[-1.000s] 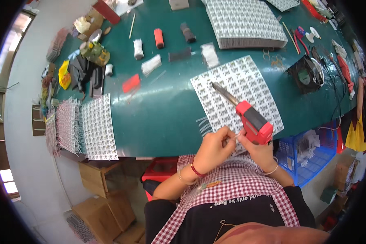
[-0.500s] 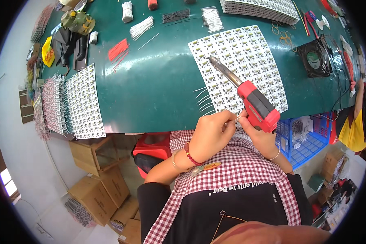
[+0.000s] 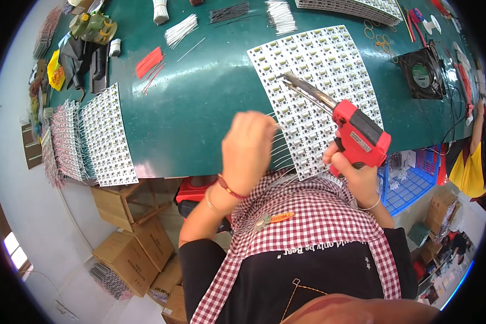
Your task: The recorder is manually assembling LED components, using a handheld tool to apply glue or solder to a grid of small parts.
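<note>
My right hand [image 3: 356,173] is wrapped round the handle of a red and black soldering gun [image 3: 362,135]. The gun's metal tip reaches over a white sheet of small circuit boards [image 3: 313,70]. Beside the sheet's left edge my left hand [image 3: 248,146] is closed in a pinch, somewhat blurred. A short pale end of a thin white wire [image 3: 277,126] seems to show at its fingertips. Below that, several white wires [image 3: 281,154] stick out from the same edge of the sheet. The sheet's near corner reaches my checked apron [image 3: 308,216].
Bundles of white wires [image 3: 181,31], red wires [image 3: 149,62] and black wires [image 3: 229,12] lie toward the back. Another board sheet [image 3: 109,135] rests at the left. To the right are a black fan [image 3: 421,74] and a blue crate [image 3: 410,189]. Cardboard boxes [image 3: 125,264] stand below.
My hands have separated. The left moved up and left to the sheet's wired edge; the right took the soldering gun by its handle. The sheet's near end has come closer to me.
</note>
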`<state>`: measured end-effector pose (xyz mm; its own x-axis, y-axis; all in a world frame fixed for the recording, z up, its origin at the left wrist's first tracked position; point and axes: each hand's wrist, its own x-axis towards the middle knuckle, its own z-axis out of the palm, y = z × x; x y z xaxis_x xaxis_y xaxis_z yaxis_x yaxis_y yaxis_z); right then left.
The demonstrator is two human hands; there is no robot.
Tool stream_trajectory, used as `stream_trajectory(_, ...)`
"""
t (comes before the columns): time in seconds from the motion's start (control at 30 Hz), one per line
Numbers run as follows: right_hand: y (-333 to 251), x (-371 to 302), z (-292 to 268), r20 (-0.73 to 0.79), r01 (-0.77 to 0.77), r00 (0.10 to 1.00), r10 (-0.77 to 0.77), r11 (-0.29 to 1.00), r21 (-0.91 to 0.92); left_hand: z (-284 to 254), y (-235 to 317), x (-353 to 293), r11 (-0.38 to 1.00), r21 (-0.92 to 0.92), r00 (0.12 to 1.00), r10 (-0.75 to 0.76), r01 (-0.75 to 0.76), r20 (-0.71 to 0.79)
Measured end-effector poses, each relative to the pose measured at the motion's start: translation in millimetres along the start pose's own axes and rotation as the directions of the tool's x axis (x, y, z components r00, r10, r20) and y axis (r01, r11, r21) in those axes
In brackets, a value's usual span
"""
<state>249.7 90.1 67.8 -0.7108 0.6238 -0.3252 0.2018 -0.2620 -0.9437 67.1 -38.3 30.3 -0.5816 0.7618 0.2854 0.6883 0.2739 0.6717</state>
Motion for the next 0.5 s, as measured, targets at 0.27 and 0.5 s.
stream_trajectory(0.27, 23.9, -4.7, -28.1, 0.007, -0.123, 0.992, 0.124, 0.987, -0.107, 6.8, -58.5, 16.8, 0.915, 0.136, 0.921, 0.362, -0.381, 0.142)
stream_trajectory(0.5, 37.8, -9.1, -32.2, -0.022, -0.113, 0.994, 0.111, 0.983, -0.144, 11.6, -63.7, 19.2, 0.889, 0.130, 0.896, 0.420, -0.438, 0.145)
